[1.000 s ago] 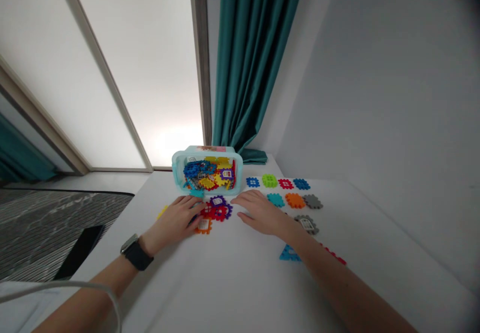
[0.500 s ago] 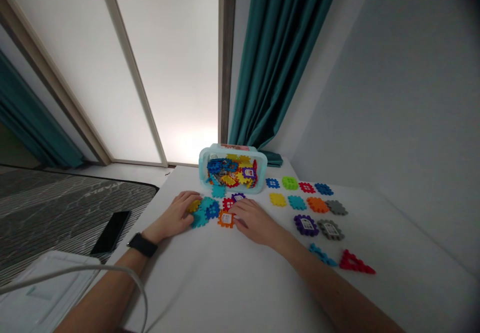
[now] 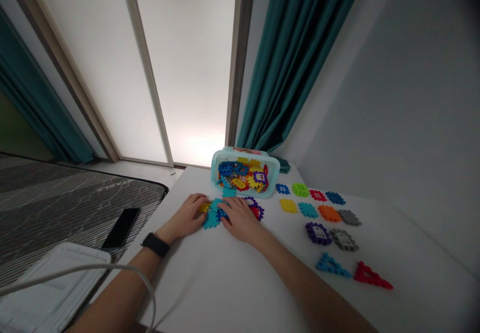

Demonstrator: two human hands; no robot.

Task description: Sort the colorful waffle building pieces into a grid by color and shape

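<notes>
My left hand [image 3: 188, 216] rests at the left of a small group of toothed plastic pieces, its bent fingers touching a yellow piece [image 3: 203, 207]. Teal pieces [image 3: 211, 219] lie between the two hands. My right hand [image 3: 242, 219] lies over a dark blue piece [image 3: 222, 213], its fingers spread and pointing left. Just beyond its knuckles a purple piece [image 3: 256, 204] with a window and a red one are partly covered. The orange window piece cannot be seen. Behind the hands a pale teal tub [image 3: 275, 175] on its side holds many mixed pieces.
Rows of loose pieces lie at the right, among them a yellow square [image 3: 288, 205], a grey window piece [image 3: 344, 240] and a red triangle [image 3: 372, 275]. A cable [image 3: 123, 267] crosses the lower left, near a white lid [image 3: 48, 283] and a black phone [image 3: 121, 228].
The camera view has shifted, moving the scene rightward. My right hand has moved left over the dark blue piece, beside my left hand. The orange window piece has gone out of sight.
</notes>
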